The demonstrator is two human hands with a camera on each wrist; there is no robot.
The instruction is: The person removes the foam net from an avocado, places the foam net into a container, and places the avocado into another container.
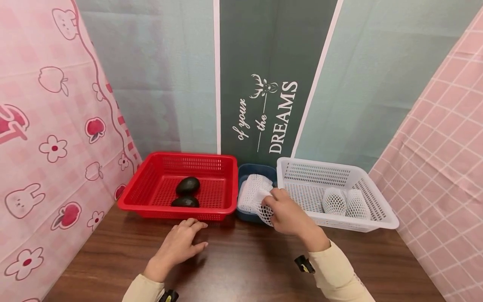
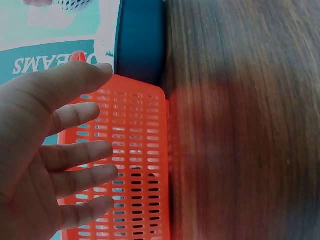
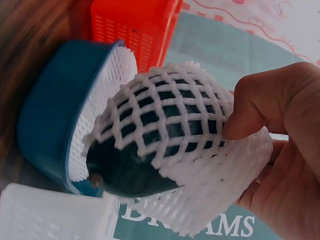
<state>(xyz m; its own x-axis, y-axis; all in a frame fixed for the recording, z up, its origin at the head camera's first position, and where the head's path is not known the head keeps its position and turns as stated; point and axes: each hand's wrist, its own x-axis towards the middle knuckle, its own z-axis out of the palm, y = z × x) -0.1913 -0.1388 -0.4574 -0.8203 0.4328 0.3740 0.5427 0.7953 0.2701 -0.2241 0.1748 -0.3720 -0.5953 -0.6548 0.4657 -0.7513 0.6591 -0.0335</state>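
We are gripping a dark avocado (image 3: pixel 130 170), partly sleeved in a white foam net (image 3: pixel 175 107), in our right grip (image 1: pixel 283 212) near the blue basket (image 3: pixel 50 115); our left grip (image 1: pixel 181 243) is relaxing its fingers before the red basket (image 1: pixel 151 212), where two bare avocados (image 1: pixel 188 186) are lying.

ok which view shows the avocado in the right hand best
The right wrist view: the avocado is large there, its dark skin partly clear of the white net. The head view shows it small, mostly covered; the left wrist view, only a netted bit at the top edge.
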